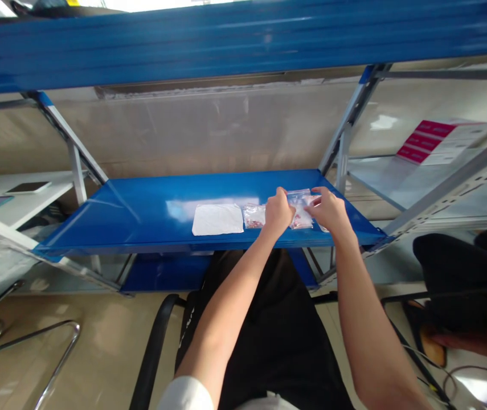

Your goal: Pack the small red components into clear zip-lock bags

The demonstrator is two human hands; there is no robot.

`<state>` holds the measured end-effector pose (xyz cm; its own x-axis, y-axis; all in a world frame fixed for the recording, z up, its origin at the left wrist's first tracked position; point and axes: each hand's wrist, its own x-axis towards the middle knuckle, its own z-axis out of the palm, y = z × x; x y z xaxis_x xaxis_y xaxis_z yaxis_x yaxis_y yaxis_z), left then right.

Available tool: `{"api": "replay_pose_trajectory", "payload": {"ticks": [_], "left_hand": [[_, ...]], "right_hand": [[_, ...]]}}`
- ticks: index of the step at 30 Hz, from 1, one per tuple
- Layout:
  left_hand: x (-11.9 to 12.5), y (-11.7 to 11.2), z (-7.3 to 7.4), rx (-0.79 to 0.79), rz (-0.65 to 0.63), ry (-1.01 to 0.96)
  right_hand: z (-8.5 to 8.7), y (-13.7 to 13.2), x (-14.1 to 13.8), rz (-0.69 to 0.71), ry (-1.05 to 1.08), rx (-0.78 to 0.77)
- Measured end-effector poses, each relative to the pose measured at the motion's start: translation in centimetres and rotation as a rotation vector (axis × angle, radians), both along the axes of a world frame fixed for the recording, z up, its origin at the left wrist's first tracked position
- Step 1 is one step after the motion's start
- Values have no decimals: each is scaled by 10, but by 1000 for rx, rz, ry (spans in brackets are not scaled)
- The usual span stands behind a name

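Between my two hands is a clear plastic zip bag with small reddish pieces near its bottom. My left hand is closed on the bag's left side. At the bag's right side, my right hand has its thumb and fingers bent in a pinch on the plastic. Another clear bag with reddish bits lies flat on the blue shelf, just left of my left hand and partly behind it. Further left rests a white cloth-like packet. Something pale under my right hand is mostly hidden.
A blue beam crosses above the shelf, between grey metal posts. Red-and-white boxes stand on a side shelf at right. Two flat phone-like devices lie on the left side shelf. A person's dark-clothed leg is at right.
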<state>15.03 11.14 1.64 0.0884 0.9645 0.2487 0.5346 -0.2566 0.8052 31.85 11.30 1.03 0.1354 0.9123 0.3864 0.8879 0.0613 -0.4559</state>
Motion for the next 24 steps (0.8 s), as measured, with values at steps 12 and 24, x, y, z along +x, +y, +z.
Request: {"api": "replay_pose_trajectory", "payload": {"ticks": [12, 24], "left_hand": [[4, 21, -5, -50, -121, 220], [-158, -67, -9, 138, 341, -292]], "right_hand": [[-33, 21, 9, 78, -216, -27], [-9, -47, -50, 80, 280, 308]]}}
